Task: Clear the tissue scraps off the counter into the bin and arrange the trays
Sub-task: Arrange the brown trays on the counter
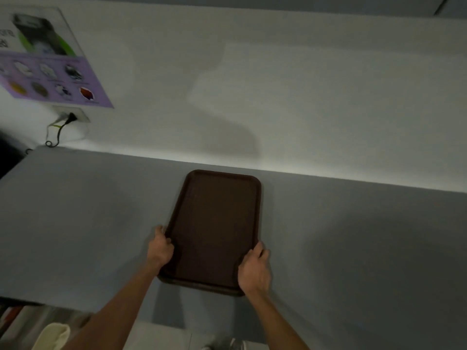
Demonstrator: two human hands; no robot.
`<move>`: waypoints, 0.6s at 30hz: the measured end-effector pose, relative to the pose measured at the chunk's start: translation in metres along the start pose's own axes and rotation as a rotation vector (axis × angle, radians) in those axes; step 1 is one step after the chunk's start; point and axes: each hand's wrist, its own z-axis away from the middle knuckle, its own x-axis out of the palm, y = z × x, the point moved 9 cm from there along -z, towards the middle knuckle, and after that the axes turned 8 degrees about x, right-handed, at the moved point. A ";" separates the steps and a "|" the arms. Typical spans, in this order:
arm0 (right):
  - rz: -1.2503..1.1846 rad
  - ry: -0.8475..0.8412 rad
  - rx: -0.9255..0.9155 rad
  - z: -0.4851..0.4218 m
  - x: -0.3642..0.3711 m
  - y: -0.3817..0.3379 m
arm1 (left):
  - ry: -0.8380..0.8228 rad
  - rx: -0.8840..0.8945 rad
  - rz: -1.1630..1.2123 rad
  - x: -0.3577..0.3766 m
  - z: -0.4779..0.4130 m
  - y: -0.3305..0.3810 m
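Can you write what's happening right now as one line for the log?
step: arranging tray | left hand: gripping tray's left edge | right hand: gripping right edge | brown tray: on grey counter | tissue scraps: none visible

Single head-worn view looks forward and steeply down, close above the grey counter [75,223], facing the white wall [278,84] behind it.

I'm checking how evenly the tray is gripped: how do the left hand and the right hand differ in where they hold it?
The left hand grips the left long edge of the brown tray, a little farther from the person; the right hand sits nearer the tray's near right corner. The left hand's fingers curl round the rim, while the right hand lies flatter, thumb along the edge. Both are bare and closed on the same tray over the grey counter.
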 end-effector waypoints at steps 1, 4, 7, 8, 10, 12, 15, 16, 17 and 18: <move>0.017 0.001 0.018 -0.003 0.001 0.001 | -0.001 -0.034 -0.003 -0.001 -0.001 -0.002; 0.020 0.023 0.004 -0.005 0.002 -0.001 | 0.020 -0.084 0.020 -0.004 -0.005 -0.004; 0.003 0.039 -0.014 -0.006 0.004 -0.002 | 0.045 -0.104 0.047 -0.009 -0.006 -0.010; -0.006 0.037 -0.017 -0.005 0.006 -0.003 | 0.052 -0.104 0.055 -0.012 -0.005 -0.014; -0.022 0.045 -0.024 -0.003 0.009 -0.009 | 0.066 -0.094 0.079 -0.019 -0.002 -0.019; -0.036 0.054 -0.046 0.002 0.013 -0.021 | 0.091 -0.086 0.111 -0.031 -0.001 -0.025; -0.052 0.072 -0.096 0.012 0.022 -0.048 | 0.118 -0.080 0.153 -0.058 -0.002 -0.040; -0.061 0.076 -0.112 0.016 0.026 -0.059 | 0.131 -0.076 0.169 -0.069 -0.005 -0.048; -0.071 0.079 -0.126 0.021 0.032 -0.071 | 0.140 -0.074 0.177 -0.081 -0.009 -0.056; -0.085 0.081 -0.137 0.027 0.038 -0.083 | 0.145 -0.070 0.179 -0.094 -0.012 -0.064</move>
